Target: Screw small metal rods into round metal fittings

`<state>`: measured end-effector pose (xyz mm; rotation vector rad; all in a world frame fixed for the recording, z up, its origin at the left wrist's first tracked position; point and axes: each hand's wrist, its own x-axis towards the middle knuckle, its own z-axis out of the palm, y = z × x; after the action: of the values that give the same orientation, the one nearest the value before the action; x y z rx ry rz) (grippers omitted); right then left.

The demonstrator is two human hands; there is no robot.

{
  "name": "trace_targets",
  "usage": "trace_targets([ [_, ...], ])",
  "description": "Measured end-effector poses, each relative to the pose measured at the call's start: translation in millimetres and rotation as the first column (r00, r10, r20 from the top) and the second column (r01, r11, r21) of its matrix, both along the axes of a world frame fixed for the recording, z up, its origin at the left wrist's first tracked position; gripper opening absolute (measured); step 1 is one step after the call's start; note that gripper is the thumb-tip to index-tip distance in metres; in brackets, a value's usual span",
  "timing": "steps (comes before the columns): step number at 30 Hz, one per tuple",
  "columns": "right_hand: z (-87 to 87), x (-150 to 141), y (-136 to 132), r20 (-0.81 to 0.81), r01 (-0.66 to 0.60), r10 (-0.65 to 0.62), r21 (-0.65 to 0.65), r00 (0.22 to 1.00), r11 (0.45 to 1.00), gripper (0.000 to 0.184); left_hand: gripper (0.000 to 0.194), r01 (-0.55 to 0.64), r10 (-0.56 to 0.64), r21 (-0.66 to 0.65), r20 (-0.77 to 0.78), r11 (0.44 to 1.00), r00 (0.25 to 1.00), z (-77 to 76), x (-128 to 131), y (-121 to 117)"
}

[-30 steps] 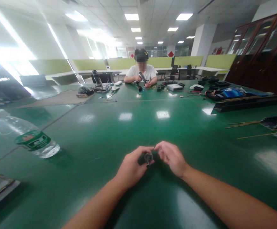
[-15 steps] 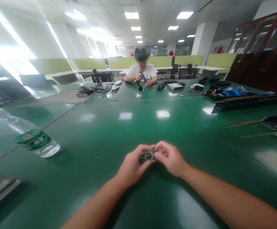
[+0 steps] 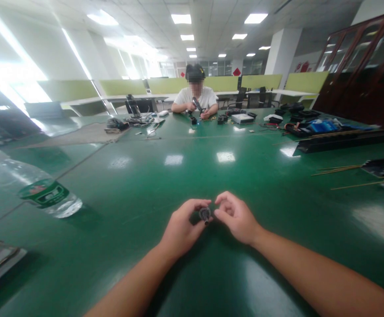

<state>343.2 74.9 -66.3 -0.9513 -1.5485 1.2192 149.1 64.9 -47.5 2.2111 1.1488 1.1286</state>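
My left hand is closed on a small dark round part with a ribbed face. A short hollow stub sticks out of the part toward me, and its exact kind cannot be made out. Just to its right, my right hand has its thumb and curled forefinger apart, with nothing visible between them. Whether the right thumb tip touches the part's edge is hard to tell. Both hands are above the green tabletop.
A water bottle with a green label is at left, near a flat dark device. Thin brass-coloured rods and black trays lie at right. Across the table, a person holds a dark tool among electronic parts.
My right fingers came in to the part half a second ago and have since drawn slightly apart. The part's stub swung left, then back toward me, while staying in my left hand.
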Motion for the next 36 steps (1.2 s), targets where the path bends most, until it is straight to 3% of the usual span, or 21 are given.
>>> trace_targets([
  [8, -1.7, -0.6, -1.6, 0.049, 0.002, -0.004, 0.06, 0.999, 0.998, 0.026, 0.025, -0.125, 0.126, 0.02, -0.045, 0.992, 0.991, 0.6, -1.1, 1.4],
  [18, -4.1, -0.3, -0.9, 0.047, 0.015, -0.018, 0.081, 0.999, 0.997, 0.028, 0.025, -0.019, 0.024, 0.054, -0.104, 0.998, 0.994, 3.0, -1.4, 1.5],
  [23, -6.0, -0.3, 0.2, 0.051, 0.023, -0.027, 0.089, 0.998, 0.996, 0.028, 0.04, -0.093, 0.096, 0.042, -0.076, 0.995, 0.993, -1.3, -2.0, 1.7],
  [28, -2.9, 0.2, -0.4, 0.076, 0.016, -0.024, 0.102, 0.997, 0.995, 0.025, 0.023, -0.08, 0.083, 0.033, -0.098, 0.996, 0.992, 1.2, -1.1, 0.7],
  [36, -0.1, 0.1, -1.1, 0.128, 0.031, -0.054, 0.177, 0.99, 0.984, 0.019, 0.02, -0.045, 0.048, 0.026, -0.11, 0.999, 0.993, 3.8, -0.5, 0.0],
])
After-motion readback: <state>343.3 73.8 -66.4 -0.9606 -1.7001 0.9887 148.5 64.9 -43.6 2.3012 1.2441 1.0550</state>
